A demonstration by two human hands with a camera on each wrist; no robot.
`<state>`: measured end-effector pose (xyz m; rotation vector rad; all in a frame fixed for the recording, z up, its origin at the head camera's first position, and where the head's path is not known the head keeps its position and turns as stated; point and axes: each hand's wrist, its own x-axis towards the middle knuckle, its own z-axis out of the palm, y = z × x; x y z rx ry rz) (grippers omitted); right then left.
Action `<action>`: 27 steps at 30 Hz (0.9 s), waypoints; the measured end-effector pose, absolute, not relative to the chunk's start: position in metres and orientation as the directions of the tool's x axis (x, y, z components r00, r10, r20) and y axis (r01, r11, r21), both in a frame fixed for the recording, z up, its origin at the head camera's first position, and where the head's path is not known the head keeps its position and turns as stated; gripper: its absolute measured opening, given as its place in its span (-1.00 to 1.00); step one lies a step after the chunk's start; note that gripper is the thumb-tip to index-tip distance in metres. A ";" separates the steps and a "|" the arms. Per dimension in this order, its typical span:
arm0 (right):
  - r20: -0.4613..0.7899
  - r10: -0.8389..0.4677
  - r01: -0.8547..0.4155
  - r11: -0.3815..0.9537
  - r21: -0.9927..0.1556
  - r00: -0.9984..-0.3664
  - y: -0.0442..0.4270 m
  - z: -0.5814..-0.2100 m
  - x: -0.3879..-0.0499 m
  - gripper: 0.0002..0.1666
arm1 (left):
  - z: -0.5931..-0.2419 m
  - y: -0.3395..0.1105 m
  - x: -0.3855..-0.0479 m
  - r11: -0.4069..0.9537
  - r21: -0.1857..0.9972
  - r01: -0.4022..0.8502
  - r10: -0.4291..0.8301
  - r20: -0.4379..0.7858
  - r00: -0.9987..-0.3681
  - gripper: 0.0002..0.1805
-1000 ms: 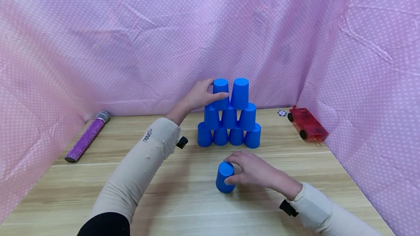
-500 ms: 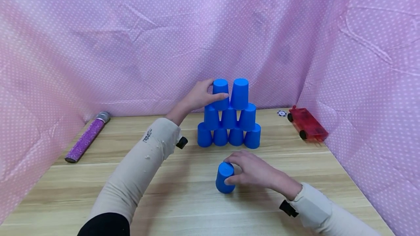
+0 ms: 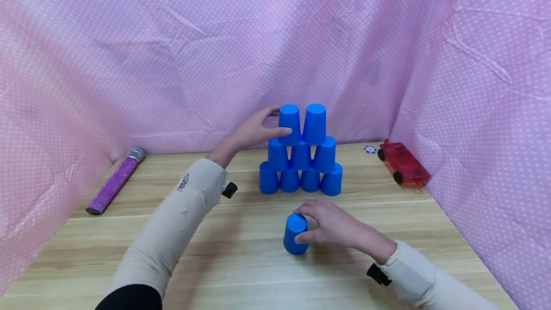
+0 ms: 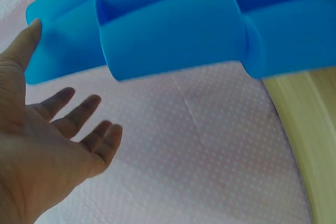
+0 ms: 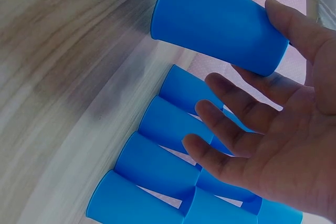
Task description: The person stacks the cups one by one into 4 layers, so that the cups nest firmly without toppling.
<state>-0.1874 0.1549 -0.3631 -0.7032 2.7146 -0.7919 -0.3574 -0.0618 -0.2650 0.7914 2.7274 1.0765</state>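
Note:
Blue cups stand upside down in a stack, with two on top, three in the middle row and several along the bottom. Beside the upper left cup (image 3: 290, 115) is my left hand (image 3: 253, 130), its thumb stretched across the front of it. In the left wrist view the fingers (image 4: 79, 115) are spread, apart from the cups; whether the thumb touches is unclear. The upper right cup (image 3: 315, 126) stands alongside. Nearer to me, my right hand (image 3: 331, 224) pinches a single upside-down blue cup (image 3: 292, 238) between thumb and forefinger, the other fingers reaching past it.
On the wooden table (image 3: 241, 271), a glittery purple microphone (image 3: 114, 183) lies at the left. A red toy car (image 3: 404, 162) and a small round chip (image 3: 369, 149) are at the right rear. Pink dotted cloth (image 3: 206, 61) hangs behind and at both sides.
My left hand has loosened and drawn slightly left, its thumb sliding back across the upper left cup, which stays in place. My right hand and its cup have not visibly moved.

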 end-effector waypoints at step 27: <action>-0.095 -0.497 -0.363 0.738 -0.568 -0.863 0.154 -0.365 -0.190 -0.30 | -0.376 -0.133 -0.360 0.670 0.677 0.306 0.567 -0.200 -0.799 -0.12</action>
